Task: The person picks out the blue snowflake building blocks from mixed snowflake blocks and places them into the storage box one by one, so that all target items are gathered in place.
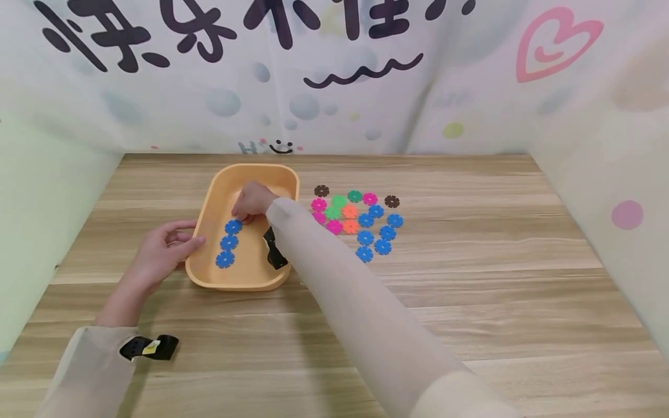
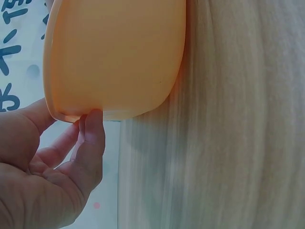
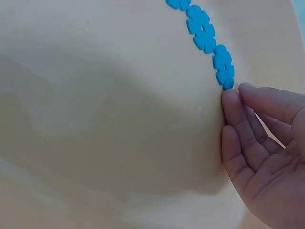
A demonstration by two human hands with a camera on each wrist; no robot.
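Three blue snowflake discs point(image 1: 229, 242) follow the tray's left edge point(image 1: 210, 200); left hand point(image 1: 161, 255) grips it, right hand point(image 1: 253, 200) touches the farthest, pinch unclear.

tray point(image 1: 251, 258): smooth plastic | blue discs point(image 1: 225, 260): plastic | tabletop point(image 1: 496, 261): wood-grained | backdrop point(image 1: 376, 110): cloth-like

One tray point(image 1: 250, 255), ten blue discs point(image 1: 229, 242), four pink point(image 1: 370, 199), two orange point(image 1: 350, 226), two brown point(image 1: 321, 191), two light-green point(image 1: 333, 213) and one dark-green point(image 1: 355, 196) show.

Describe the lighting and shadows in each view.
Head view: bright, with a soft shadow on the table beside the right sleeve; left wrist view: dimmer, bluish shadow on the table near the tray; right wrist view: the tray looks washed out, a broad soft shadow across it.
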